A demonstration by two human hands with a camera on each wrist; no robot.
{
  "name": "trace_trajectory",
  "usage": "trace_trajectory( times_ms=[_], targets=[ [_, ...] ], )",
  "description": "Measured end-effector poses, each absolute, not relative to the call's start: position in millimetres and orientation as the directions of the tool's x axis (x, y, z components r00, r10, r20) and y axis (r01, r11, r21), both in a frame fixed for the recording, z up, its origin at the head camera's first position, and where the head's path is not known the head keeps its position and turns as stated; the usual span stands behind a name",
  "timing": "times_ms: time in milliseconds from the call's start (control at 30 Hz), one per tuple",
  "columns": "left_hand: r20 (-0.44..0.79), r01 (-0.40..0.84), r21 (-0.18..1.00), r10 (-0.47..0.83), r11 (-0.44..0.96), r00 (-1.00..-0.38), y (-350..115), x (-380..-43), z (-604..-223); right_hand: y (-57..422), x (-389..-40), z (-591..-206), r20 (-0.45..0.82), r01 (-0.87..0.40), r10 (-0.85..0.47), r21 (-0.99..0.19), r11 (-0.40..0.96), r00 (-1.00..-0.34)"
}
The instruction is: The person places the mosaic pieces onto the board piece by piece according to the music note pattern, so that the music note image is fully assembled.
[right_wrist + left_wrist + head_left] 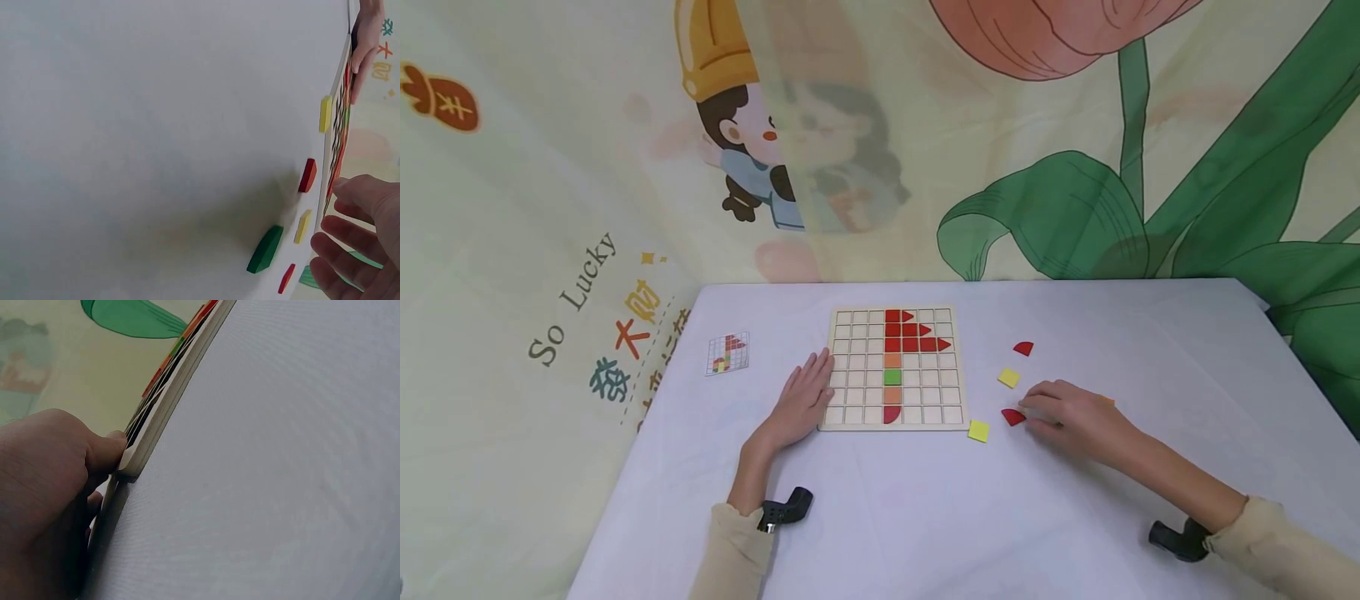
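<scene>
A wooden grid board (852, 373) lies on the table, bearing red squares and triangles, orange squares, a green square and a red rounded piece at the bottom. My left hand (801, 402) rests flat along its left edge; the left wrist view shows the thumb (103, 453) against the board's corner. My right hand (1075, 417) hovers right of the board, fingers loosely bent with nothing between them. Closest to its fingertips is a red quarter-round piece (1012, 417). A green piece (265, 250) shows in the right wrist view but is hidden by the hand from the head.
Two yellow squares (1008, 378) and another red quarter-round piece (1023, 348) lie right of the board. An orange piece (1106, 400) peeks out behind my right hand. A small pattern card (727, 353) sits at left. A printed cloth (880, 167) hangs behind the table.
</scene>
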State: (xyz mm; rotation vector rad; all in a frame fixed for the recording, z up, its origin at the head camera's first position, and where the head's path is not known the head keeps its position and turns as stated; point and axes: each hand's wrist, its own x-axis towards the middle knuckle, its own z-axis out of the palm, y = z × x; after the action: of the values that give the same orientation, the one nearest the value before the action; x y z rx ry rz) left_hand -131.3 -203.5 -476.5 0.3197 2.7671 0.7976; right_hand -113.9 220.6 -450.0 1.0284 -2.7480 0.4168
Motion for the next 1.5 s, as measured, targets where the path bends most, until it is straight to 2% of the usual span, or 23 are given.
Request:
trace_trajectory(
  times_ms=[233,633,1000,1133,1267,1500],
  targets=[
    [-0.177,0.139,0.539,0.273,0.83,-0.945,-203.3,-132.5,-478.0,213.9,-134.3,-446.8,0.135,-0.555,-0.538,-0.232,0.799,-0.832],
    [-0.156,0.163,0.547,0.292,0.821,-0.944,-200.2,-133.2,-478.6,191.8,-160.9,-449.6,0.0,-0.452,-0.463,-0.214,0.866,-0.886],
    [-0.133,0.177,0.54,0.291,0.823,-0.948,-205.2,-131.4,-479.9,175.9,-164.5,-452.8,0.042,-0.47,-0.477,-0.264,0.842,-0.878],
    [-0.133,0.174,0.548,0.291,0.818,-0.947,-204.7,-131.4,-478.3,151.9,-160.6,-441.8,0.08,-0.545,-0.547,-0.29,0.787,-0.833],
    [-0.136,0.172,0.544,0.289,0.821,-0.948,-204.7,-131.7,-477.8,114.1,-154.9,-434.9,0.119,-0.643,-0.641,-0.305,0.703,-0.758],
    [-0.129,0.183,0.542,0.296,0.82,-0.946,-205.0,-131.2,-477.6,52.7,-149.0,-435.8,0.216,-0.816,-0.8,-0.312,0.486,-0.559]
  ],
)
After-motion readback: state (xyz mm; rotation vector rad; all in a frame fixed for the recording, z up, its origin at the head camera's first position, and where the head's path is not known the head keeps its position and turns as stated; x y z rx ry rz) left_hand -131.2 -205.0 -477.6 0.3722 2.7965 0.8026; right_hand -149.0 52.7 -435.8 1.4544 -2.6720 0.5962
